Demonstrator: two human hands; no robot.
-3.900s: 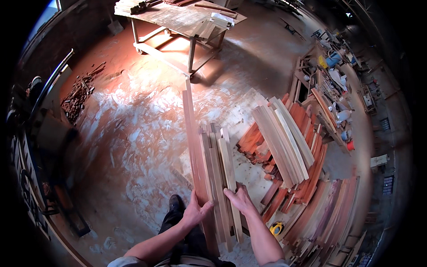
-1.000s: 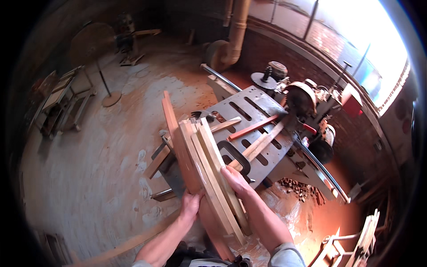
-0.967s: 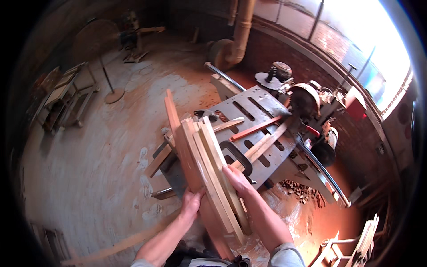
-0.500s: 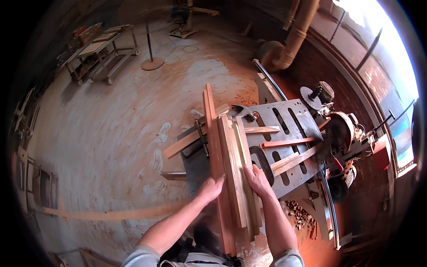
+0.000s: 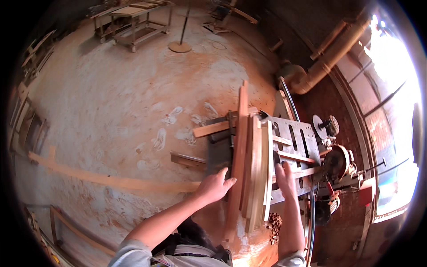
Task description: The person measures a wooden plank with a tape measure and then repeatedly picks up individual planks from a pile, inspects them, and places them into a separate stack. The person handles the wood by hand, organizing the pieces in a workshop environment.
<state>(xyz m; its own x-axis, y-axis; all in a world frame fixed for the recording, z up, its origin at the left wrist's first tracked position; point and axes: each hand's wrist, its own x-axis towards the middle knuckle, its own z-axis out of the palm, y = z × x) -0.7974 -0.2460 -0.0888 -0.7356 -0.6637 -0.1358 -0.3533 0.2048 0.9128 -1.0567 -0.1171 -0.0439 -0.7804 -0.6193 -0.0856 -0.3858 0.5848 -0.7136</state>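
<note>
Left hand (image 5: 215, 185) and right hand (image 5: 286, 180) stand apart; wooden strips (image 5: 256, 169) between.

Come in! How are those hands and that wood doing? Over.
Left hand open, left of the wood bundle. Right hand empty, right of it. Loose strips on the slotted table.

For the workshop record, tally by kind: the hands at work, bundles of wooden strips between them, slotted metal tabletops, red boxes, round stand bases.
Hands: 2 (left hand, right hand)
Bundle of wooden strips: 1
Slotted metal tabletop: 1
Red box: 1
Round stand base: 1
Total: 6
</note>
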